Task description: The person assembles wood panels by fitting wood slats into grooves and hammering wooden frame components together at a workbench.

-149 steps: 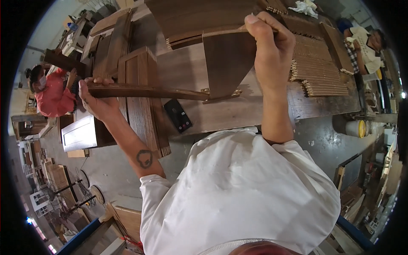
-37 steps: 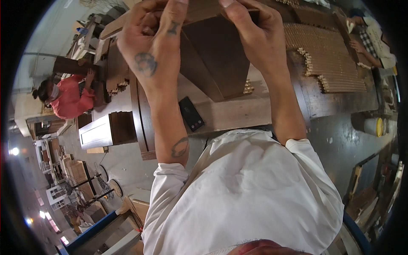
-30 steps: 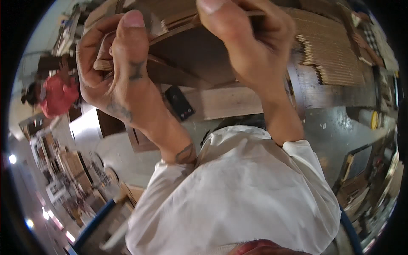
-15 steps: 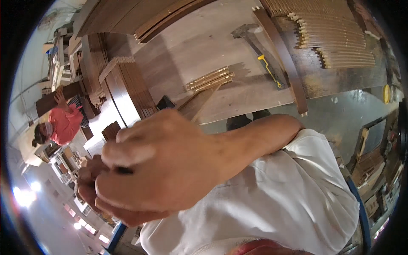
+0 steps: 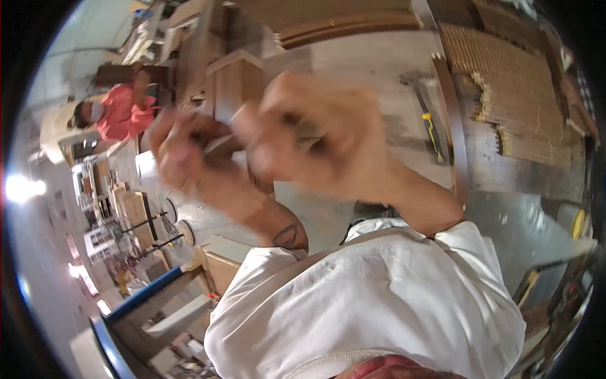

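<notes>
My left hand [image 5: 196,161] and my right hand [image 5: 322,136] are raised side by side in front of my chest, over the near side of the workbench [image 5: 360,69]. Both are blurred by motion. Their fingers curl inward as loosely closed fists, close together. Whatever lies inside them, if anything, cannot be made out. Beyond my right hand a hammer [image 5: 429,120] with a black and yellow handle lies on the bench, beside a long brown wooden rail [image 5: 453,120].
Stacked brown wooden slats [image 5: 517,101] with pale ends cover the bench's right side. Brown boards [image 5: 341,22] lie along the far edge. Another stack of boards [image 5: 233,82] stands on the left. A person in a pink top [image 5: 126,114] is farther left.
My hands were together low on the left, the right covering most of the left. Now they are higher, farther right and apart, with both forearms showing. The view has shifted too.
</notes>
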Available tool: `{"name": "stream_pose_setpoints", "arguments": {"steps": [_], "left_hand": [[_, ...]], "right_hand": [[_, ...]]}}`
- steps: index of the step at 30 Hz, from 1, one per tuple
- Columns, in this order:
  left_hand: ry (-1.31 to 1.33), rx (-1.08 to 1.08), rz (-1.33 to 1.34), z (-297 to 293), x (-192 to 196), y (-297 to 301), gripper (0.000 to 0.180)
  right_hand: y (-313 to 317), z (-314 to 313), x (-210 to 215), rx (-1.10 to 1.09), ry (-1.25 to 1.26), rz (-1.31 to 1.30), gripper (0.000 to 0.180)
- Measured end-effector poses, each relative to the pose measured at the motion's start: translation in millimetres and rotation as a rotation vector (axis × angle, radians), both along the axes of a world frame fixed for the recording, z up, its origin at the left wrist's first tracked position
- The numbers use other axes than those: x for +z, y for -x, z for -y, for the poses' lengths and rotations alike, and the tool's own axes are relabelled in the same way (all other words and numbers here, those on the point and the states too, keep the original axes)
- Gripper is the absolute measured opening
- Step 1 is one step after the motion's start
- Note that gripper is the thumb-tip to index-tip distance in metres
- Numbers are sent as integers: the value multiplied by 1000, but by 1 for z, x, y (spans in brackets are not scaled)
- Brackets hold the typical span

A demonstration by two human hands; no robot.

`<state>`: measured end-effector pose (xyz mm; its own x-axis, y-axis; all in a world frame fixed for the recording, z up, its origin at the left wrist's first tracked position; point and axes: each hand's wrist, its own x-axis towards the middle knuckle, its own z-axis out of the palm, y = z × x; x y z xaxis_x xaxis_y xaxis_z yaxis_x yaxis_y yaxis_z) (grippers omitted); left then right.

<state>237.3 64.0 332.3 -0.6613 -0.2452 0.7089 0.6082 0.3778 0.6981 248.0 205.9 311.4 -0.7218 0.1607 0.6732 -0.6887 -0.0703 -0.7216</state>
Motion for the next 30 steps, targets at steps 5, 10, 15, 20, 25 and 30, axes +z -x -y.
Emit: {"name": "stream_pose_setpoints", "arguments": {"steps": [5, 10, 15, 20, 25, 30], "left_hand": [[-218, -398, 98, 15, -30, 36, 54], [-60, -521, 18, 5, -17, 40, 45], [-237, -662, 227, 2, 2, 34, 54], [-266, -624, 169, 4, -15, 49, 39], [-237, -599, 178, -2, -14, 49, 40], [-360, -641, 304, 13, -15, 43, 36]], "right_hand": [[21, -9, 23, 17, -5, 163, 30], [25, -14, 20, -86, -42, 140, 29], [34, -32, -9, -135, -201, 206, 57], [-7, -107, -76, -93, -551, 804, 66], [-27, -171, -282, -571, -1121, 1128, 62], [-21, -149, -324, -647, -1212, 1041, 57]]}}
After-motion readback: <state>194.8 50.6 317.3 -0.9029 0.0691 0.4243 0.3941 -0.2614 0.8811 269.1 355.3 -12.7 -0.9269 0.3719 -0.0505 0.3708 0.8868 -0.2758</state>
